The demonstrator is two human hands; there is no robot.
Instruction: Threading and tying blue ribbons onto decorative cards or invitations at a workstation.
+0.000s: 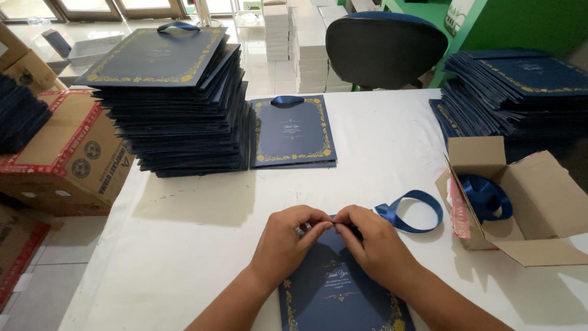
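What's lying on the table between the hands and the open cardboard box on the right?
In the head view, a blue ribbon loop lies on the white table between the hands and the cardboard box.

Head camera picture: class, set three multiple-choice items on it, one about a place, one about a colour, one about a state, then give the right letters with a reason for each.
1. Where does the open cardboard box stand?
A. at the table's right edge
B. on the chair
C. on top of the tall stack

2. What colour is the ribbon loop lying beside the hands?
A. red
B. blue
C. white

3. What are the left hand and right hand doing?
A. resting flat, apart
B. lifting the box
C. pinching together at the top edge of the dark blue bag

Answers:
1 A, the box sits on the white table to the right, flaps open.
2 B, the loop is blue like the ribbon in the box.
3 C, the fingertips of both hands meet at the bag's top edge.
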